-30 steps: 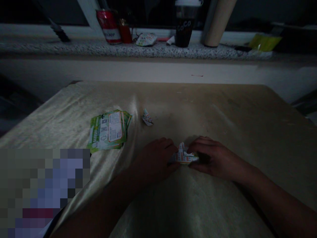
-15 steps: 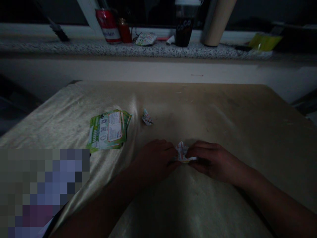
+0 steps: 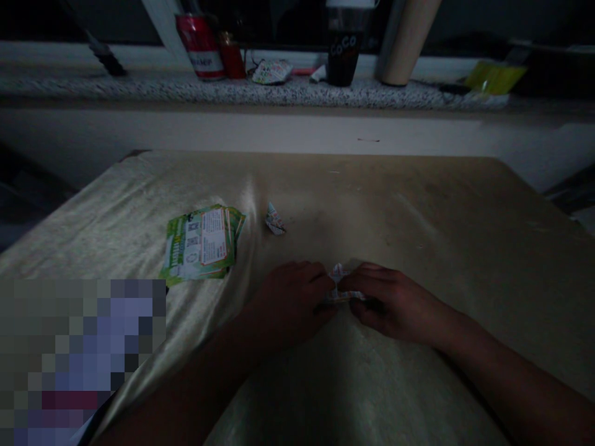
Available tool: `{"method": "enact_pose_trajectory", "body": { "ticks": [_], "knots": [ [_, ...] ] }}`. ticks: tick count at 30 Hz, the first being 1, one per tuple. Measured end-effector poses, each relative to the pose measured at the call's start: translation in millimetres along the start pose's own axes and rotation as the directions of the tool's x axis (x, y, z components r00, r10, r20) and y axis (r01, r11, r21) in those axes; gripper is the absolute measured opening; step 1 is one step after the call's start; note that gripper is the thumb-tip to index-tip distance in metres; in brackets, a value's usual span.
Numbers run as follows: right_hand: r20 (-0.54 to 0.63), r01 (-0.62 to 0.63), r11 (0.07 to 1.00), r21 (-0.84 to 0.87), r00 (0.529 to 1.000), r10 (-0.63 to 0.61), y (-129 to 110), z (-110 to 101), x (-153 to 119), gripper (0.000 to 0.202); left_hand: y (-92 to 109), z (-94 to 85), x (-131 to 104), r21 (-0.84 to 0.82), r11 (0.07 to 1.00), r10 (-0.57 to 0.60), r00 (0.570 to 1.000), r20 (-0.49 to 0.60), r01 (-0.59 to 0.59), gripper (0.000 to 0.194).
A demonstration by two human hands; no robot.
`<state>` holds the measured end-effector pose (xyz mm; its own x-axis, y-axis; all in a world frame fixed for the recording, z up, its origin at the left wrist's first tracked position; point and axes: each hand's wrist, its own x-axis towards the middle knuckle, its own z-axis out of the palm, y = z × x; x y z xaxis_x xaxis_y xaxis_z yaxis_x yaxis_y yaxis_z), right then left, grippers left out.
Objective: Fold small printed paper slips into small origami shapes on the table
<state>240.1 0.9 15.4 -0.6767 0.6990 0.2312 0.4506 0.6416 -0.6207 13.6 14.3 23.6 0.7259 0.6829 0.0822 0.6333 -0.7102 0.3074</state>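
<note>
A small folded piece of printed paper [image 3: 341,295] lies low over the table between my hands. My left hand [image 3: 297,294] grips its left side, fingers bent and thumb below. From the right, my right hand [image 3: 383,297] has its fingers over the paper's top and its thumb at the near edge. The fingers cover much of the paper, so its full shape is hidden. Farther off, a small folded paper boat-like piece [image 3: 274,219] stands by itself on the table.
A stack of green printed sheets [image 3: 199,241] lies left on the cloth-covered table [image 3: 418,204]. On the stone sill [image 3: 288,94] beyond stand a red can [image 3: 202,49], a dark cup [image 3: 343,52], a tan cylinder [image 3: 406,46] and a yellow packet [image 3: 495,77]. A blurred patch hides the lower left.
My right fingers have shifted slightly left over the folded paper, covering more of its middle. My left hand keeps nearly the same place. The view has shifted slightly.
</note>
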Motion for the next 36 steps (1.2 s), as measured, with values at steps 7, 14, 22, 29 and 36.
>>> {"method": "enact_pose_trajectory", "body": {
  "ticks": [7, 14, 22, 29, 36],
  "knots": [
    [-0.008, -0.001, 1.0, -0.007, 1.0, 0.001, -2, 0, -1, 0.05, 0, 0.5, 0, 0.018, 1.0, 0.022, 0.999, 0.032, -0.022, 0.019],
    [-0.037, -0.061, 0.998, -0.004, 0.997, 0.061, 0, -10, -8, 0.037, 0, -0.6, 0, 0.031, 0.999, 0.014, 0.999, 0.03, -0.015, 0.015],
    [0.021, -0.081, 0.993, -0.089, 0.996, 0.083, 4, -12, -6, 0.022, 1, -1.3, -1, 0.032, 0.999, -0.029, 0.999, 0.035, 0.028, 0.016],
    [0.008, -0.026, 0.992, -0.12, 1.0, 0.027, 6, -7, -3, 0.017, 1, -4.1, -1, 0.076, 0.993, -0.099, 0.992, 0.076, 0.093, 0.02],
    [-0.085, -0.044, 0.988, -0.146, 0.996, 0.031, 8, -4, -3, 0.018, 0, -1.5, 0, 0.066, 0.99, -0.129, 0.991, 0.045, 0.126, 0.017]
  ]
}}
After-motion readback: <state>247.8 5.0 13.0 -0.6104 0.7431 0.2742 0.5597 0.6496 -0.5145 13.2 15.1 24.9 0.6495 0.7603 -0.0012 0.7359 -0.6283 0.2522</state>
